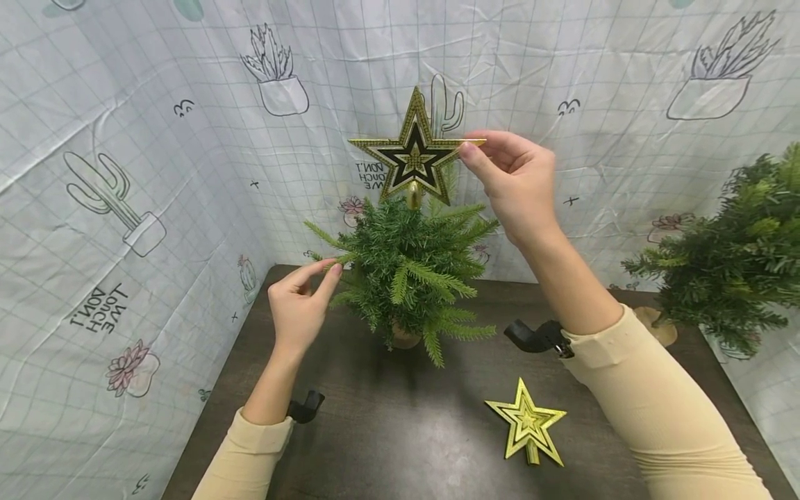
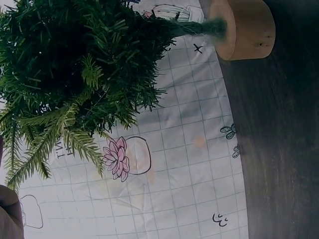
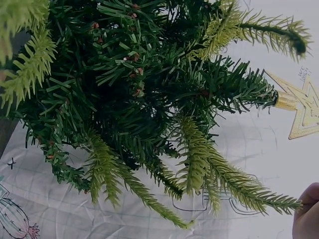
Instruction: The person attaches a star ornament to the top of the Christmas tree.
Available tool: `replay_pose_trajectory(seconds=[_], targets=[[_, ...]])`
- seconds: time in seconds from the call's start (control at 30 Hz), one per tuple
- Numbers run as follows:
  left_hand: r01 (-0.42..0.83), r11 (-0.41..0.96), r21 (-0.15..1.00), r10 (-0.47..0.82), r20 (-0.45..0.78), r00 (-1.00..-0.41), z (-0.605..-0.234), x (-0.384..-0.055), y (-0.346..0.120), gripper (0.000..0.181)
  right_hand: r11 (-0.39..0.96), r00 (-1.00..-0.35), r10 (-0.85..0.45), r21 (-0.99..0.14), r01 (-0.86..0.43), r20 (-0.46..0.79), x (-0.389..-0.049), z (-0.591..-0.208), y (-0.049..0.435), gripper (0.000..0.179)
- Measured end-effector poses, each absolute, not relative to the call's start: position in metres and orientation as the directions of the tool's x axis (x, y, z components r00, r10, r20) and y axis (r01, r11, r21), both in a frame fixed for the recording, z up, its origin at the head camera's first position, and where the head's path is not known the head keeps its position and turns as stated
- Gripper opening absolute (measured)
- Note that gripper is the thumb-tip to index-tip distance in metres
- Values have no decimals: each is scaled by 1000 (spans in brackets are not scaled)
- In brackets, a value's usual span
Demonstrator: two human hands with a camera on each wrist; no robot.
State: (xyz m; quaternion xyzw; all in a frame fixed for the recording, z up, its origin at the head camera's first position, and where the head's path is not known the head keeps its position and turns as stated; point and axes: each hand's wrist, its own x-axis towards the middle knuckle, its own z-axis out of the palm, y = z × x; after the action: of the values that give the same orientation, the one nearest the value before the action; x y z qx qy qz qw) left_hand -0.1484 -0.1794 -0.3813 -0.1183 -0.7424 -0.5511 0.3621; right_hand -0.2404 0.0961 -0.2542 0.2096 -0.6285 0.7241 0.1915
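A small artificial Christmas tree (image 1: 415, 271) stands upright on the table, on a round wooden base (image 2: 254, 30). At its top is a gold star topper (image 1: 415, 156); in the right wrist view the topper's tube (image 3: 286, 101) meets the tip of the tree's top sprig. My right hand (image 1: 520, 182) pinches the star's right point between thumb and fingers. On the tree's left side, my left hand (image 1: 298, 309) pinches the end of a light green branch (image 1: 344, 259). Only small parts of each hand show in the wrist views.
A second gold star topper (image 1: 528, 422) lies on the dark wooden table (image 1: 400, 417), front right. Another small tree (image 1: 744, 257) stands at the right edge. A white grid-patterned cloth with cactus drawings (image 1: 350, 62) hangs behind and at the sides.
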Motion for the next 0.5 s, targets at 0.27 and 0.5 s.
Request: replay_pose_trajectory(seconds=[0.27,0.5], targets=[[577,368,730,-222,671,-707,-381,-149,-179,13,-138,-828,22,-818,-558,561,-241,-253,94,6],[575,370,730,-224,671,-707,-381,-149,-179,13,-93,-792,5,-788,-608,610,-245,-257,95,8]])
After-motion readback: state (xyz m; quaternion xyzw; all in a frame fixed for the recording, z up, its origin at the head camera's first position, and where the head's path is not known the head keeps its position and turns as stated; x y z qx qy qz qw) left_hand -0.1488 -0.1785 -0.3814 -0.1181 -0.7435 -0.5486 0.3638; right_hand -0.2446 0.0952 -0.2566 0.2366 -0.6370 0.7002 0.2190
